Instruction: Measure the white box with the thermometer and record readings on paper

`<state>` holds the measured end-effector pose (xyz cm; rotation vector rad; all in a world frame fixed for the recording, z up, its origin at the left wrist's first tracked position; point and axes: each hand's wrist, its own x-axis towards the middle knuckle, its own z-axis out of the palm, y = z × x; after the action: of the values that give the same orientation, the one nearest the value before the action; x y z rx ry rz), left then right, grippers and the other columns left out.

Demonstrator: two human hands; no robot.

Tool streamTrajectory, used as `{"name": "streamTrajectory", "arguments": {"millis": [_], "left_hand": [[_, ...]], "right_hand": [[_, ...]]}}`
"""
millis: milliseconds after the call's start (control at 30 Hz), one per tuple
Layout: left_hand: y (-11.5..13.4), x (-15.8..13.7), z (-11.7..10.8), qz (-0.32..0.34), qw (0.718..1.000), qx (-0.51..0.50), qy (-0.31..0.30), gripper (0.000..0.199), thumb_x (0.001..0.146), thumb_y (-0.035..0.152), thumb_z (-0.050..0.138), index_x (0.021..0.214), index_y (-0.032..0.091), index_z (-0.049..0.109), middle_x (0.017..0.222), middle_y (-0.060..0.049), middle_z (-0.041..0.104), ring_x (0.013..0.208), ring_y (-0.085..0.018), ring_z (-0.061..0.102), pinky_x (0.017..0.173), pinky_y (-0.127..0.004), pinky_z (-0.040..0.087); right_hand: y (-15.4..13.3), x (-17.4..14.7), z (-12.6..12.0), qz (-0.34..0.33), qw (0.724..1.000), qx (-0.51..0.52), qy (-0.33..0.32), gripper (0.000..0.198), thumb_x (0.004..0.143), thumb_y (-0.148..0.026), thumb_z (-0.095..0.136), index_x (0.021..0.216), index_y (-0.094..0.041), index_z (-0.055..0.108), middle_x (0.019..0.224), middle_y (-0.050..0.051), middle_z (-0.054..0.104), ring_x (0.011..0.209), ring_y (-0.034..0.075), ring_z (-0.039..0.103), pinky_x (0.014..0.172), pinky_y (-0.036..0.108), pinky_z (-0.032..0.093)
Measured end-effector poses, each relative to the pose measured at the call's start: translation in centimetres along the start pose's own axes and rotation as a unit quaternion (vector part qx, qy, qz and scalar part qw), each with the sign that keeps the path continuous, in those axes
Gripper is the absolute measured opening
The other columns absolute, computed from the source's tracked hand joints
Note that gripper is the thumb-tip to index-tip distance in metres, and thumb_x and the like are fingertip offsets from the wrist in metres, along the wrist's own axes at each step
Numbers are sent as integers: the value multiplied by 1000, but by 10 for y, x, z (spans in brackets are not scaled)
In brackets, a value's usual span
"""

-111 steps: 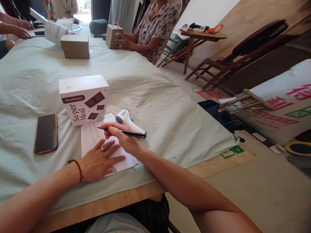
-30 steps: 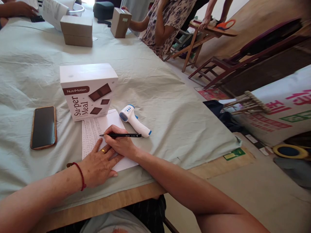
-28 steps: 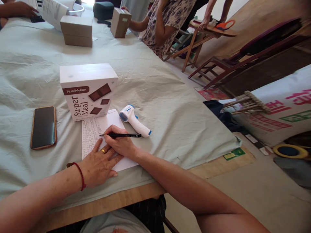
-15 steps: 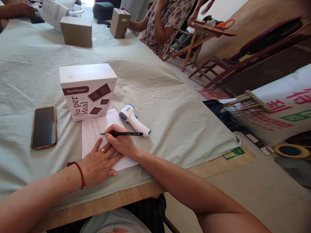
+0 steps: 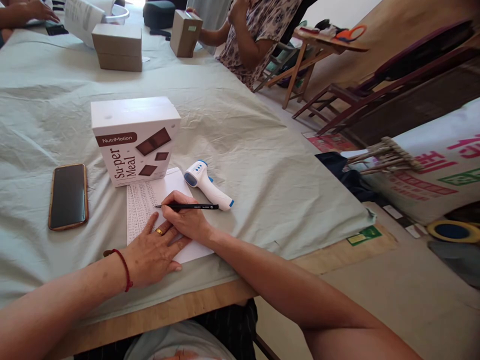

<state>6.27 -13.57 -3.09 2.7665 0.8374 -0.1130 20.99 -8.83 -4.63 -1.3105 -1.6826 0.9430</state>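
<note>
A black pen [image 5: 195, 206] is pinched in my right hand [image 5: 189, 220], its tip on a white sheet of paper [image 5: 174, 186] whose left part carries dense rows of handwriting. My left hand [image 5: 155, 250] lies flat over the lower part of the sheet, fingers spread, with a gold ring and a red cord bracelet. Behind the sheet stands a white NutriMotion box [image 5: 137, 142], touching or covering its top edge. To the right of the paper lies a white and blue infrared thermometer [image 5: 208, 186]. A phone [image 5: 68, 196] in a brown-edged case rests at the left, screen up and dark.
A pale green cloth [image 5: 262, 200] covers the table. Farther back stand a cardboard box [image 5: 117, 47] and a second carton [image 5: 186, 34], touched by another person's hand. Someone else's hand shows at the top left. A wooden chair [image 5: 348, 100] and printed sacks [image 5: 431, 160] are on the right.
My hands, the pen and the paper hold nearly the same places. The person across the table has shifted an arm slightly, and the view has tilted a little.
</note>
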Motion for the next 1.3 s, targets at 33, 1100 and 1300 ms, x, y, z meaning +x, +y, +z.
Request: {"name": "streamTrajectory", "arguments": {"millis": [33, 1100, 1300], "left_hand": [[0, 0, -1, 0, 1000, 0, -5, 64, 97, 49, 54, 152, 21, 36, 156, -16, 40, 147, -35, 31, 120, -60, 13], [1, 1, -4, -6, 1000, 4, -22, 63, 97, 48, 55, 150, 20, 36, 157, -19, 37, 149, -35, 29, 119, -63, 16], [1, 1, -6, -9, 1000, -2, -29, 64, 96, 47, 57, 150, 20, 37, 158, -18, 37, 148, -36, 29, 118, -64, 16]], "right_hand": [[0, 0, 0, 3, 1000, 2, 0, 7, 75, -26, 52, 68, -23, 51, 60, -3, 55, 57, 12, 49, 58, 26, 44], [2, 2, -2, -9, 1000, 12, 14, 7, 73, -25, 50, 67, -23, 51, 61, -3, 54, 59, 13, 49, 60, 27, 45], [4, 2, -1, -16, 1000, 20, 16, 7, 73, -27, 50, 67, -23, 50, 60, -3, 54, 57, 12, 48, 58, 26, 43]]}}
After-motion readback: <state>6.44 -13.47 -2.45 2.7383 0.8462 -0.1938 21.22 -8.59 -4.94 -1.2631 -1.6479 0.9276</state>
